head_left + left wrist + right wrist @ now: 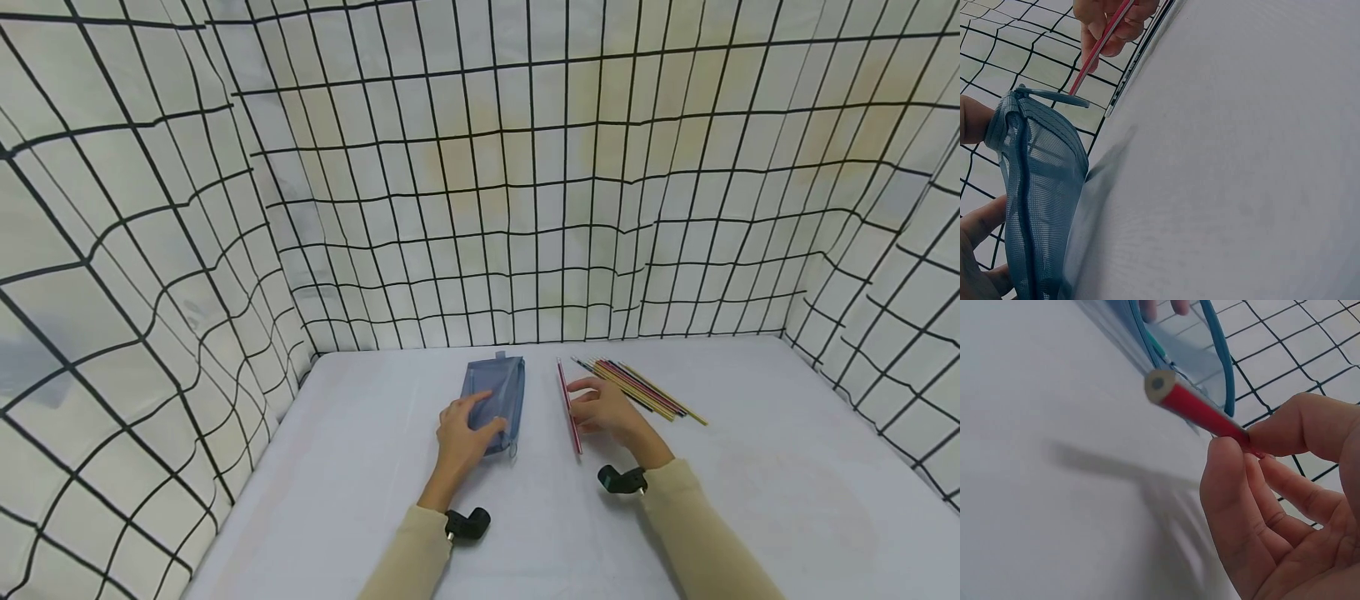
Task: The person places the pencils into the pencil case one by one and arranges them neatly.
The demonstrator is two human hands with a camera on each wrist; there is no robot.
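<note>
Head view gives me the clearest look: a slim red wooden pencil with a pale stripe [565, 392] sits pinched between the thumb and fingers of the right hand [609, 412], above the white-covered table [360, 517]. It should be light, stiff and rather smooth, easiest to hold around mid-length. Left of it, the soft blue mesh zip pouch [513, 393] is gripped by the left hand [462, 437]; I'd expect it to be limp, best held by its zipped rim. Both forearms slant inward from below, the hands well apart. The right wrist bends inward, beside a loose fan of coloured pencils [647, 390].
</note>
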